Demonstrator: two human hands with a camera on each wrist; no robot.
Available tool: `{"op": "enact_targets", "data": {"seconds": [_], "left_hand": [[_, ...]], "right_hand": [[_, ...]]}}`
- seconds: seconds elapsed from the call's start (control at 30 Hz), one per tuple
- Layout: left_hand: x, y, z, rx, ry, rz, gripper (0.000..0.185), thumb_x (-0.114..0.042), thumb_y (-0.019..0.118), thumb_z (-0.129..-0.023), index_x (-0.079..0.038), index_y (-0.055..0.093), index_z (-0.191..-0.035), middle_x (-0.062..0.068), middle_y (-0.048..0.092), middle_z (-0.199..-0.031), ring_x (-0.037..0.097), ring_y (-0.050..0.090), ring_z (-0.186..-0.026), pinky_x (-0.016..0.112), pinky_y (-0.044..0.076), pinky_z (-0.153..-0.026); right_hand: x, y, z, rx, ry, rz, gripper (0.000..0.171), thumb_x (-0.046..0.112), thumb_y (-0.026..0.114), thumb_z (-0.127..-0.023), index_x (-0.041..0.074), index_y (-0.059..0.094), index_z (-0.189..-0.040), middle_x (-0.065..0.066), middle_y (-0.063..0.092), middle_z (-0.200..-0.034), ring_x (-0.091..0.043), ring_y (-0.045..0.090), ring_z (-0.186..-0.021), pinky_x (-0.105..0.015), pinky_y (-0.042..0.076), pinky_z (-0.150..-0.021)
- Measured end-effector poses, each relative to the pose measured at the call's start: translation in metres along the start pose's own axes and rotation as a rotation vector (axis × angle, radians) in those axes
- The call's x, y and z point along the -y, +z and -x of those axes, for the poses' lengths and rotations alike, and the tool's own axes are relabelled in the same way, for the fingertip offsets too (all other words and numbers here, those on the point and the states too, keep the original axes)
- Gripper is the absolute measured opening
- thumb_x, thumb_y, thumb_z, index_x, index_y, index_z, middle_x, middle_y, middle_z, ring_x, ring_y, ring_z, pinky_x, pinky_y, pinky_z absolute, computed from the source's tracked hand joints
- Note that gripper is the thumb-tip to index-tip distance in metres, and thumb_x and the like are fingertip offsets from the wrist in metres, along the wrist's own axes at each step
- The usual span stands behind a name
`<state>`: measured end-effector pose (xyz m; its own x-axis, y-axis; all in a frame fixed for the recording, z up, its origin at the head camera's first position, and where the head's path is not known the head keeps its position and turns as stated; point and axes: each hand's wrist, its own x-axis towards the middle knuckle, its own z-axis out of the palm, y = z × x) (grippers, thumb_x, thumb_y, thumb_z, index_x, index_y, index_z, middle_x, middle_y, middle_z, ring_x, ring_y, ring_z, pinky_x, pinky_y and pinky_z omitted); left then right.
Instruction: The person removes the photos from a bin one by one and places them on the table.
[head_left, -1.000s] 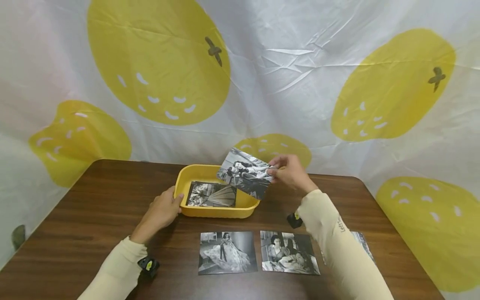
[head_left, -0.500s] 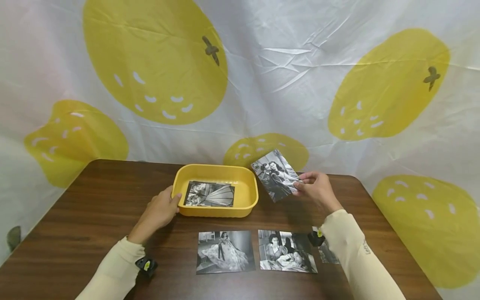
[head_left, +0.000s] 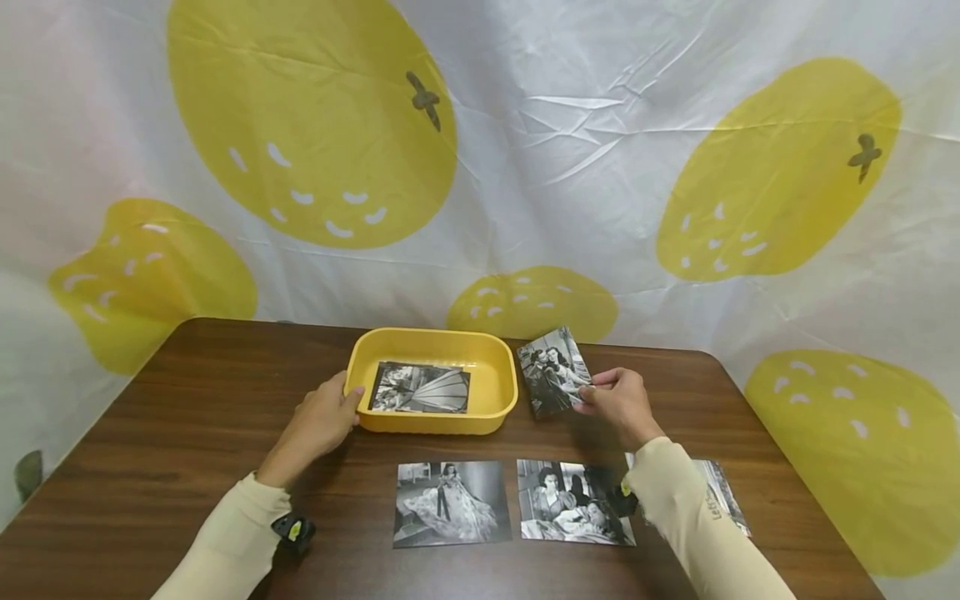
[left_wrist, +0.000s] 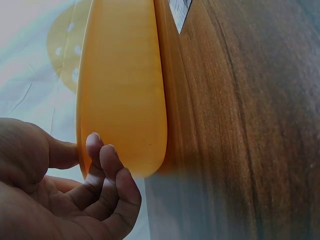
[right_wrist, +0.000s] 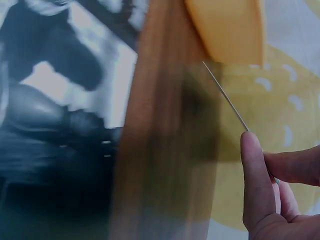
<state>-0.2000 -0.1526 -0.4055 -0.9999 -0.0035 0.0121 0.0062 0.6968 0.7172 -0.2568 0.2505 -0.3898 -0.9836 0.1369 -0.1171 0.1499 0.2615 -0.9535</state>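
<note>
A yellow tray (head_left: pixel 498 368) stands on the brown table (head_left: pixel 187 408) with one black-and-white photo (head_left: pixel 420 388) lying inside. My left hand (head_left: pixel 318 421) grips the tray's left end, thumb on the rim; the left wrist view shows the tray wall (left_wrist: pixel 122 95) beside my curled fingers (left_wrist: pixel 107 185). My right hand (head_left: pixel 617 402) pinches another photo (head_left: pixel 553 369) by its right edge, tilted low over the table just right of the tray. The right wrist view shows that photo edge-on (right_wrist: pixel 225 95) between thumb and finger.
Two more photos (head_left: pixel 450 502) (head_left: pixel 570 502) lie side by side near the table's front edge, and a third (head_left: pixel 723 492) is partly hidden under my right sleeve. A white sheet with yellow lemon prints (head_left: pixel 525 167) hangs behind the table.
My right hand has carried its photo from above the tray to the right and down toward the table. The left hand stays on the tray.
</note>
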Motion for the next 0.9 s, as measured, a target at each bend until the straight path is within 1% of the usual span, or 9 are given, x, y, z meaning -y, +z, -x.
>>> {"op": "enact_targets", "data": {"seconds": [0.17, 0.3, 0.4, 0.53, 0.63, 0.9], "left_hand": [[-0.001, -0.001, -0.001, -0.003, 0.011, -0.004, 0.044, -0.019, 0.045, -0.108, 0.009, 0.044, -0.142, 0.008, 0.068, -0.081, 0.019, 0.063, -0.072, 0.036, 0.045, -0.064], [-0.001, -0.002, -0.001, -0.002, 0.014, -0.001, 0.043, -0.020, 0.045, -0.108, 0.008, 0.045, -0.140, 0.009, 0.068, -0.082, 0.020, 0.063, -0.073, 0.035, 0.044, -0.063], [-0.001, -0.002, -0.001, 0.003, 0.004, 0.004, 0.043, -0.020, 0.044, -0.108, 0.008, 0.045, -0.140, 0.010, 0.068, -0.084, 0.020, 0.063, -0.074, 0.034, 0.044, -0.062], [-0.001, -0.001, -0.001, 0.005, 0.001, 0.005, 0.044, -0.020, 0.044, -0.108, 0.009, 0.045, -0.141, 0.009, 0.067, -0.082, 0.020, 0.063, -0.072, 0.034, 0.044, -0.062], [0.000, -0.001, 0.000, 0.002, 0.003, 0.001, 0.044, -0.020, 0.044, -0.108, 0.008, 0.045, -0.142, 0.008, 0.067, -0.080, 0.019, 0.062, -0.071, 0.035, 0.044, -0.062], [0.000, -0.001, 0.000, -0.003, 0.008, 0.004, 0.042, -0.020, 0.044, -0.108, 0.007, 0.047, -0.140, 0.007, 0.066, -0.079, 0.019, 0.061, -0.070, 0.035, 0.044, -0.062]], "right_hand": [[-0.009, 0.004, 0.000, -0.027, -0.014, 0.144, 0.030, -0.006, 0.070, -0.087, -0.012, 0.051, -0.110, -0.012, 0.063, -0.081, -0.016, 0.071, -0.060, -0.033, 0.059, -0.066], [-0.013, 0.005, -0.001, -0.044, -0.031, 0.294, 0.025, -0.002, 0.074, -0.084, -0.008, 0.056, -0.100, -0.012, 0.066, -0.070, -0.016, 0.067, -0.053, -0.031, 0.057, -0.055], [-0.015, 0.005, -0.001, -0.036, -0.042, 0.418, 0.025, 0.003, 0.079, -0.082, -0.004, 0.059, -0.094, -0.010, 0.065, -0.061, -0.014, 0.062, -0.048, -0.029, 0.053, -0.048], [-0.019, 0.003, -0.001, -0.008, -0.058, 0.555, 0.026, 0.011, 0.085, -0.080, -0.002, 0.064, -0.089, -0.006, 0.064, -0.058, -0.013, 0.059, -0.046, -0.028, 0.049, -0.047], [-0.022, 0.002, -0.001, 0.015, -0.059, 0.602, 0.025, 0.014, 0.086, -0.079, -0.002, 0.067, -0.085, -0.006, 0.064, -0.058, -0.015, 0.058, -0.046, -0.029, 0.049, -0.048], [-0.024, 0.000, -0.004, 0.048, -0.075, 0.628, 0.024, 0.014, 0.086, -0.079, -0.001, 0.068, -0.079, -0.006, 0.063, -0.057, -0.015, 0.059, -0.047, -0.030, 0.052, -0.050]]}}
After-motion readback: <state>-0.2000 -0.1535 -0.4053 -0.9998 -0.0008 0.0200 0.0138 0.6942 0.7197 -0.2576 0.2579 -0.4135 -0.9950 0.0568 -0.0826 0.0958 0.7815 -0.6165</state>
